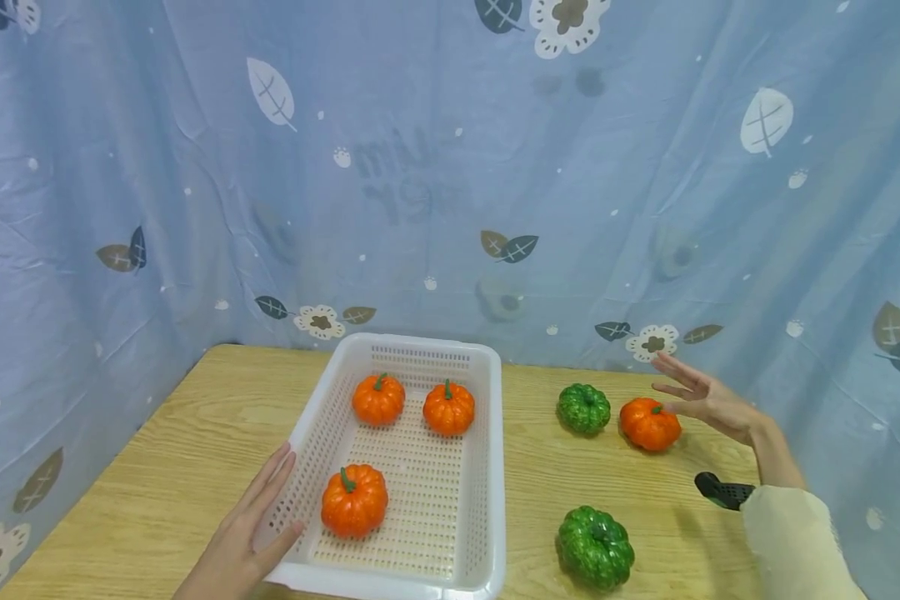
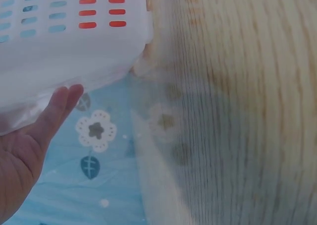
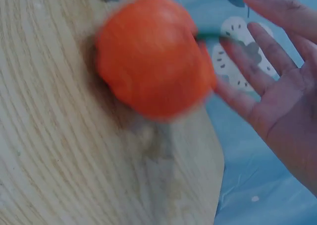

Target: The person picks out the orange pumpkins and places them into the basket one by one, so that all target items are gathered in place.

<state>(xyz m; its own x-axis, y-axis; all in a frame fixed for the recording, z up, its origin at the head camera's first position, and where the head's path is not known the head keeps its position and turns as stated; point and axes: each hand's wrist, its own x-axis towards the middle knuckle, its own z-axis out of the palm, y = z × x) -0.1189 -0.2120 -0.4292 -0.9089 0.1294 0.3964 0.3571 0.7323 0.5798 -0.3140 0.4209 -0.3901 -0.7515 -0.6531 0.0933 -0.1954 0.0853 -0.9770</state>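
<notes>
My right hand [image 1: 712, 407] is spread just above and to the right of an orange pumpkin [image 1: 648, 425] with a green stem. In the right wrist view the same pumpkin [image 3: 151, 59] looks blurred, and the spread fingers [image 3: 245, 69] are close to its stem side, not wrapped round it. At the near left side of a white perforated basket [image 1: 498, 475] is my left hand [image 1: 243, 529], fingers extended along the rim and thumb apart. The left wrist view has those fingers [image 2: 58, 108] right at the basket's edge. Inside the basket are three orange pumpkins [image 1: 354, 500].
Two green pumpkins sit on the wooden table [image 1: 540, 467] right of the basket: one [image 1: 583, 408] beside the orange one, another [image 1: 596, 547] nearer me. A patterned blue curtain [image 1: 435, 167] borders the table at the back and sides. A black strap piece [image 1: 722, 492] is at the right wrist.
</notes>
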